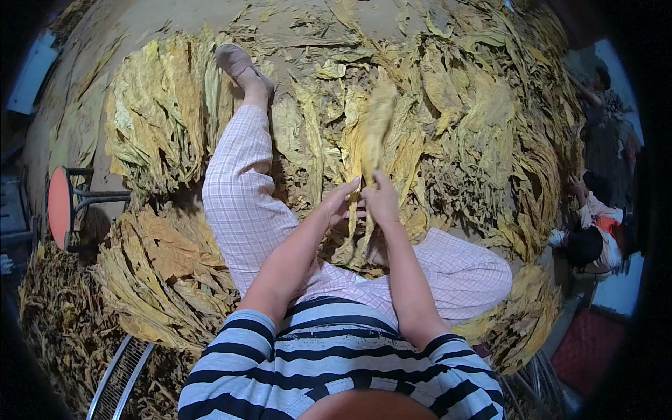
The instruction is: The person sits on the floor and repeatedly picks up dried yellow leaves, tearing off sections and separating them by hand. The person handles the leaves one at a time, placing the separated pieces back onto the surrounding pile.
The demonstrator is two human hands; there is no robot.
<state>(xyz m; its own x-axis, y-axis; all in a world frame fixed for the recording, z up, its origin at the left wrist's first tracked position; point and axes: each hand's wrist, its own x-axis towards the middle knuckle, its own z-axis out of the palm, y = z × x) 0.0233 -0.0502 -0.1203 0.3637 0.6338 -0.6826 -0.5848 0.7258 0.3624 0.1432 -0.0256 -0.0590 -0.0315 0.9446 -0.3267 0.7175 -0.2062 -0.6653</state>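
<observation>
Dried yellow tobacco leaves lie before me between my legs. My left hand [340, 202] is closed on the narrow stem end of a yellow tobacco leaf [353, 157], its thumb pointing up and right. Beside it, nearly touching, my right hand [382, 199] grips a paler tobacco leaf [379, 123], which stretches away from the fingers and is blurred. Stem ends hang below both hands. More loose leaves [312, 136] are spread beneath and beyond the hands.
A large leaf bundle [157, 110] lies left of my outstretched leg, another pile [163, 273] nearer. A red round stool [59, 207] lies tipped at the left, and a metal rack [119, 375] at lower left. Leaf heaps [483, 121] fill the right. Other people [598, 236] sit at the far right.
</observation>
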